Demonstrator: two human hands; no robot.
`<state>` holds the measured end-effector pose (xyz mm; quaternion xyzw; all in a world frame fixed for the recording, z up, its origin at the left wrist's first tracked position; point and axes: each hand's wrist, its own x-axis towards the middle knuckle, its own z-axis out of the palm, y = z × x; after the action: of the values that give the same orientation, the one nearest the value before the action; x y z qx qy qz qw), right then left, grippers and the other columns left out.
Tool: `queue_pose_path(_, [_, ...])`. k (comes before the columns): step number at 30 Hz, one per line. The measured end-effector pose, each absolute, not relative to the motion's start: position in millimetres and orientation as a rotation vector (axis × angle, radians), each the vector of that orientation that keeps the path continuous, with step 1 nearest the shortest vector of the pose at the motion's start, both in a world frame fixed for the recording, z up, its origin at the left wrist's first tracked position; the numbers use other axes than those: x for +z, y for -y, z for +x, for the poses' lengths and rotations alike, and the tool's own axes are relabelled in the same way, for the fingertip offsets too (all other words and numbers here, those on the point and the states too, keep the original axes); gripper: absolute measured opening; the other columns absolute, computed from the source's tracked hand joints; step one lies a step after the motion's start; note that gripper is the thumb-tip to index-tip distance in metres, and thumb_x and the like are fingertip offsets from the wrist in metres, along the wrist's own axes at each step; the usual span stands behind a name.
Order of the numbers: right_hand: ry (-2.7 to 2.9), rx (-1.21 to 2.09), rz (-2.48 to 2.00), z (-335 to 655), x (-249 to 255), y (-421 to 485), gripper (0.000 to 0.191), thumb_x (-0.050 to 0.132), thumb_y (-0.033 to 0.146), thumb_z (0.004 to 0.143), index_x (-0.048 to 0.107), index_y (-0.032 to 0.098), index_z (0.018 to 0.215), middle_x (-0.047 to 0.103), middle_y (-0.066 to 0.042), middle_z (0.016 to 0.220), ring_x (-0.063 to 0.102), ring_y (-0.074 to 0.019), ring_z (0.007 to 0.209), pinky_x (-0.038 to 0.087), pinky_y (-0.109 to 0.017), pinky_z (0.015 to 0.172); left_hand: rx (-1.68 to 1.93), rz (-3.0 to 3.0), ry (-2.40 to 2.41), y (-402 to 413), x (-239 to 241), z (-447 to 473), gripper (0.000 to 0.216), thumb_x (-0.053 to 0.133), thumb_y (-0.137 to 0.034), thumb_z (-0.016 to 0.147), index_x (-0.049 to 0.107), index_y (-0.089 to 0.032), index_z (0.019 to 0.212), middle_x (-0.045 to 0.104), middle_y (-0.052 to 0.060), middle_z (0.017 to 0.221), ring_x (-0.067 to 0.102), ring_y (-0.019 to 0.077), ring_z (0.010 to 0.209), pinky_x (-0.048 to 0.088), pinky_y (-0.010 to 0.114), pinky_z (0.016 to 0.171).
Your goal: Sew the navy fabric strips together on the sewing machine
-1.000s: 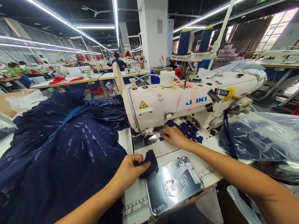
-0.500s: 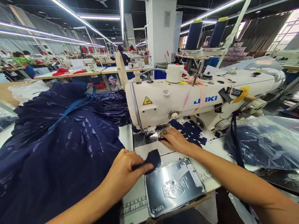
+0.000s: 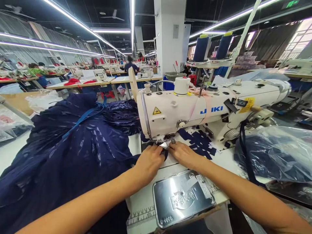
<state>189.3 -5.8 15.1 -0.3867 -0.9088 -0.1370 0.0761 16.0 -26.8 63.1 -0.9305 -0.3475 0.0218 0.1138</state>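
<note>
My left hand (image 3: 150,161) and my right hand (image 3: 183,153) meet just below the presser foot (image 3: 165,143) of the white JUKI sewing machine (image 3: 207,105). My left hand covers a small navy fabric piece (image 3: 166,154), fingers curled over it and pressing it on the machine bed. The fingers of my right hand lie close together, tips at the foot beside the same piece. Several small navy cut pieces (image 3: 200,143) lie on the bed behind my right hand.
A big heap of navy fabric (image 3: 65,152) fills the table's left. A metal tin lid (image 3: 182,196) sits at the front edge. Bagged navy fabric (image 3: 273,152) lies right. Two blue thread cones (image 3: 212,45) stand behind. Other workstations and people are far back.
My left hand has carried the navy piece from the front of the table up to the presser foot. My right hand stayed near the foot.
</note>
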Motion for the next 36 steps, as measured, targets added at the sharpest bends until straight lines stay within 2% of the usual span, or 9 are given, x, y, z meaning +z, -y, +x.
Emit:
queue_pose_path(3, [2.691,-0.481,-1.202,185.4,13.4,8.4,0.015,0.048,0.003,0.08,0.061,0.01,0.083,0.057,-0.01,0.083,0.052,-0.0203,0.079,0.041,-0.029,0.068,0.103,-2.579,0.733,9.7,41.3,22.9,0.014,0.047,-0.006,0.08,0.06,-0.01,0.074,0.059,0.01,0.082,0.053,0.0214,0.084,0.04,0.033,0.071])
queue_pose_path(9, [2.585,-0.416,-1.206,188.4,3.3,-3.9,0.011,0.05,0.011,0.083,0.06,0.013,0.079,0.057,-0.006,0.076,0.052,-0.0182,0.072,0.039,-0.027,0.063,-0.004,-2.639,0.604,11.0,24.5,0.2,0.011,0.049,-0.01,0.082,0.059,-0.012,0.08,0.061,0.005,0.076,0.056,0.0182,0.071,0.041,0.033,0.069])
queue_pose_path(13, [2.477,-0.353,-1.142,192.2,-6.5,-14.1,0.011,0.052,0.019,0.085,0.06,0.013,0.08,0.057,-0.005,0.078,0.051,-0.0162,0.071,0.036,-0.025,0.062,-0.16,-2.673,0.587,24.0,24.1,-18.5,0.024,0.045,-0.009,0.083,0.055,-0.009,0.105,0.061,0.01,0.105,0.057,0.0191,0.088,0.041,0.031,0.075])
queue_pose_path(15, [2.442,-0.344,-1.131,192.9,-10.9,-17.3,0.012,0.052,0.02,0.085,0.06,0.014,0.078,0.057,-0.005,0.076,0.05,-0.0153,0.069,0.035,-0.024,0.062,-0.183,-2.679,0.606,26.7,22.8,-20.4,0.028,0.042,-0.008,0.084,0.053,-0.008,0.11,0.058,0.011,0.114,0.055,0.0196,0.094,0.041,0.031,0.076])
queue_pose_path(20, [2.435,-0.303,-1.131,191.2,-14.9,-20.2,0.012,0.053,0.021,0.085,0.058,0.014,0.077,0.056,-0.004,0.072,0.049,-0.014,0.066,0.033,-0.023,0.059,-0.099,-2.675,0.691,21.3,20.4,-9.4,0.026,0.04,-0.01,0.086,0.055,-0.01,0.107,0.061,0.009,0.107,0.056,0.0192,0.083,0.042,0.032,0.069])
queue_pose_path(24, [2.393,-0.292,-1.189,188.9,-12.4,-18.2,0.01,0.059,0.022,0.082,0.057,0.013,0.081,0.057,-0.004,0.073,0.05,-0.0146,0.067,0.033,-0.024,0.06,-0.106,-2.674,0.738,20.8,20.6,-5.8,0.024,0.04,-0.009,0.086,0.056,-0.009,0.104,0.063,0.009,0.102,0.055,0.0199,0.084,0.043,0.033,0.072])
queue_pose_path(28, [2.384,-0.274,-1.307,188.4,-5.2,-12.1,0.014,0.062,0.025,0.08,0.055,0.014,0.076,0.055,-0.003,0.069,0.05,-0.0156,0.068,0.034,-0.025,0.061,-0.093,-2.669,0.748,27.5,20.1,-10.7,0.023,0.042,-0.008,0.084,0.056,-0.009,0.102,0.063,0.009,0.098,0.056,0.0201,0.081,0.044,0.033,0.071])
queue_pose_path(33, [2.513,-0.35,-1.36,188.8,3.8,-0.4,0.006,0.055,0.014,0.082,0.058,0.013,0.077,0.057,-0.006,0.077,0.051,-0.017,0.072,0.035,-0.026,0.065,-0.149,-2.625,0.683,30.1,16.8,-14.1,0.025,0.044,-0.009,0.083,0.056,-0.009,0.105,0.061,0.01,0.106,0.058,0.0195,0.081,0.045,0.033,0.071])
queue_pose_path(36, [2.571,-0.412,-1.35,184.6,6.1,3.0,0.014,0.048,0.007,0.084,0.059,0.011,0.079,0.057,-0.008,0.08,0.051,-0.0169,0.072,0.035,-0.028,0.068,-0.182,-2.587,0.633,29.0,12.8,-13.7,0.025,0.045,-0.01,0.083,0.057,-0.009,0.104,0.059,0.011,0.111,0.058,0.0198,0.083,0.045,0.032,0.071])
